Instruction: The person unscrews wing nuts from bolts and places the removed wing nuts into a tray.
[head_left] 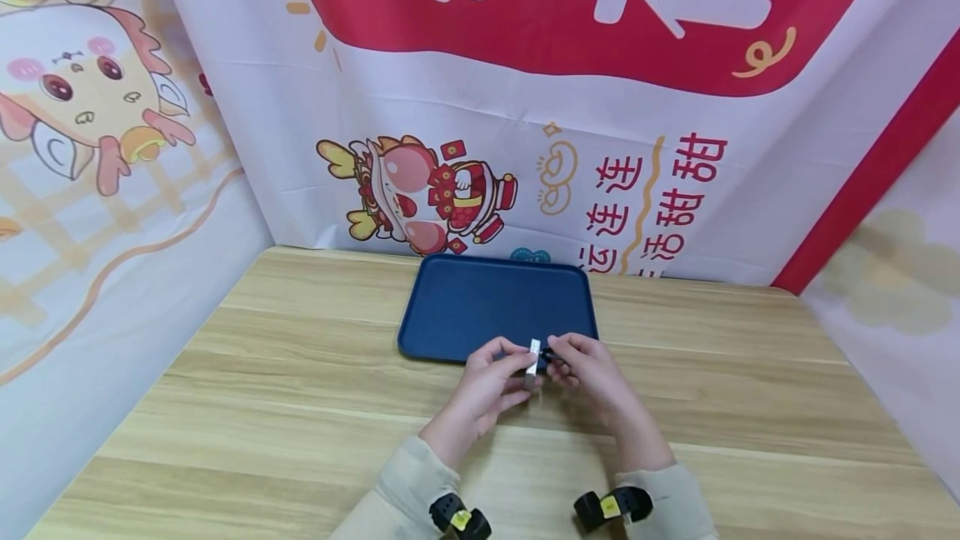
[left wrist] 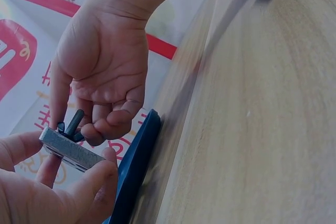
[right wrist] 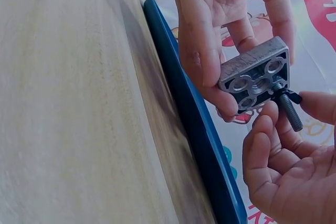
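A small square metal block (right wrist: pixel 253 62) with several round holes is gripped between the fingertips and thumb of my left hand (head_left: pixel 486 386). From one corner hole a dark threaded bolt (right wrist: pixel 292 114) sticks out towards my right hand (head_left: pixel 592 367). A black wing nut (right wrist: pixel 295 98) sits on this bolt close to the block's face, and my right thumb and fingers pinch its wings. In the left wrist view the bolt's free end points up past the right fingers. Both hands are held together over the near edge of a dark blue tray (head_left: pixel 498 307).
The tray lies flat on a wood-grain table (head_left: pixel 300 407), near its back edge. A printed cloth (head_left: pixel 480 107) with a red panel and cartoon figures hangs behind the table. More printed cloth hangs at both sides. Black bands with cameras (head_left: pixel 459 517) sit on both wrists.
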`<state>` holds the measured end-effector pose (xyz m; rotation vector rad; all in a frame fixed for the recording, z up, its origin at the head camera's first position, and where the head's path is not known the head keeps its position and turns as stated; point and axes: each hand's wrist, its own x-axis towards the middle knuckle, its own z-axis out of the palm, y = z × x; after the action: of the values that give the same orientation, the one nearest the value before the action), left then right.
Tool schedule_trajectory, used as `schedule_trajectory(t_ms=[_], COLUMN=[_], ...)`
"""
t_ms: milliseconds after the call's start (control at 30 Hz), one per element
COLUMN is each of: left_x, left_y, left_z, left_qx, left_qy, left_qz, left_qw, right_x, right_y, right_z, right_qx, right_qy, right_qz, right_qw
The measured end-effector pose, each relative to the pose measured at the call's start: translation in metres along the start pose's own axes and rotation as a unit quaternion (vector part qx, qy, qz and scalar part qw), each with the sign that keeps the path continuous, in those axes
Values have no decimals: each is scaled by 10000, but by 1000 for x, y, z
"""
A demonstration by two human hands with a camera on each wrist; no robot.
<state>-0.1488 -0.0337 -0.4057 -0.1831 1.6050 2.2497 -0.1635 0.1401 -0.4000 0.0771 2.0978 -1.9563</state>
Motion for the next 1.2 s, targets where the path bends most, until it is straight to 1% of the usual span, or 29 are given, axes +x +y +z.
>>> schedule_trajectory(t_ms=[133,333,567,767,967,1067,1200], left_x=[0,1,3,1,0,0,0], left_y=[0,1,1,2,1,2,2], left_z=[-1,-2,-3,-3,-3,-3,-2], left_qx=[-23,-44,-35,-65,-101,-139,-136], left_qy=[8,10,54,46,32,45,59], left_qz=[-26,-36,-91,-109,-57,-51,-63], left_qw=[10000,10000,9999,9999,9999,9999,9999], right_x=[0,0,1,1,1,1,1], right_y=[0,1,3,2,3,3,4], right_z=[-1,-3,-6,-7,-5,-4,-4], right_qx=[-54,-123,-503,-914,-1465,-1537,-1553], right_qy=[-40,-122,-255,-202,-132,-196,-193], right_qz=[-17,-212,-456,-741,-1181,-1322,-1370], right_qw=[10000,9996,9974,9928,9820,9790,9781])
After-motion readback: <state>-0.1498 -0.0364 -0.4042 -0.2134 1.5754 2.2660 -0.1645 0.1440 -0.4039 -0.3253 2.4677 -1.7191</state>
